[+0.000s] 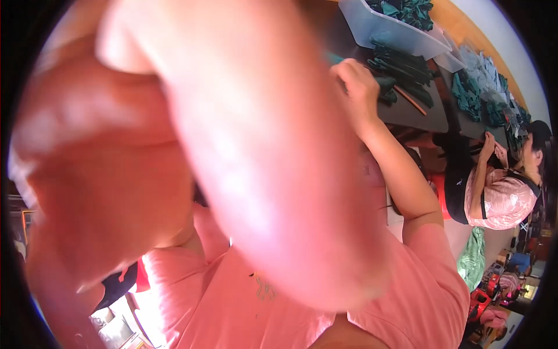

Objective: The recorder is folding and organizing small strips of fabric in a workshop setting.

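Note:
My left hand (pixel 110 174) is raised right up to the camera. It fills the left and middle of the head view, blurred, with one large finger or thumb crossing the centre; how its fingers are set cannot be made out. Farther off, my right hand (pixel 356 84) is curled closed over the dark table. A bit of teal cloth shows beside its fingertips, which are partly hidden behind the blurred left hand, so what it grips is unclear. Dark green fabric pieces (pixel 401 67) lie in a stack just beyond the right hand, near a thin orange-brown stick (pixel 410 100).
A translucent plastic bin (pixel 401 42) of green fabric stands at the table's far side. Past it lie heaped green and pale pieces (pixel 485 75). Another person (pixel 503 195) in a patterned pink top works at the right. A light green bag-like cloth (pixel 474 259) hangs behind.

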Tool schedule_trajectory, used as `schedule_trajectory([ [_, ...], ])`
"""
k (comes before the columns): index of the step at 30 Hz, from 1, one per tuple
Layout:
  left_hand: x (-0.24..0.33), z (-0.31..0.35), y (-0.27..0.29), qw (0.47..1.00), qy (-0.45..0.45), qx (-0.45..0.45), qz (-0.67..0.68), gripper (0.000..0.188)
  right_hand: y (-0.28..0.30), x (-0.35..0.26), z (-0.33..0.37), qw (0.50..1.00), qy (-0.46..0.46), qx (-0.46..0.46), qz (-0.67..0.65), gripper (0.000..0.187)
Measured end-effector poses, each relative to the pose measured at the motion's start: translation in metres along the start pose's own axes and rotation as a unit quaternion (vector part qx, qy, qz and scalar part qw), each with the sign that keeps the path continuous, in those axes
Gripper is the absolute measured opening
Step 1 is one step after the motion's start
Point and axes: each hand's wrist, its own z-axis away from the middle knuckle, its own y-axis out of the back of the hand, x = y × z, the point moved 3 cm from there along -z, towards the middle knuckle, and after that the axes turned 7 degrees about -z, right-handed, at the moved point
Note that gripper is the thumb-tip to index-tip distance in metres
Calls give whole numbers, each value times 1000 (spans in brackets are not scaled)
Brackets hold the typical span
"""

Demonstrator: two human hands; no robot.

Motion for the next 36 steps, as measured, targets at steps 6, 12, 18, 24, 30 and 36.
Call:
schedule_trajectory([
  [6, 19, -39, 46, 996, -76, 16, -43, 98, -62, 8, -46, 996, 72, -43, 0, 12],
  [12, 63, -3, 27, 988, -17, 148, -38, 95, -114, 10, -71, 985, 48, -166, 31, 17],
  [18, 84, -22, 0, 980, 9, 201, 1, 92, -178, 35, -70, 976, 42, -211, 24, 15],
  [24, 58, -2, -68, 921, 42, -102, 375, 55, -145, 33, -91, 982, -81, -165, -37, 7],
  [30, 42, 11, -38, 927, 26, -140, 348, 47, -157, 45, -84, 955, -129, -264, 40, 20],
  [36, 55, 53, -20, 938, 41, -133, 316, 46, -125, 47, -109, 973, -158, -133, -106, 20],
])
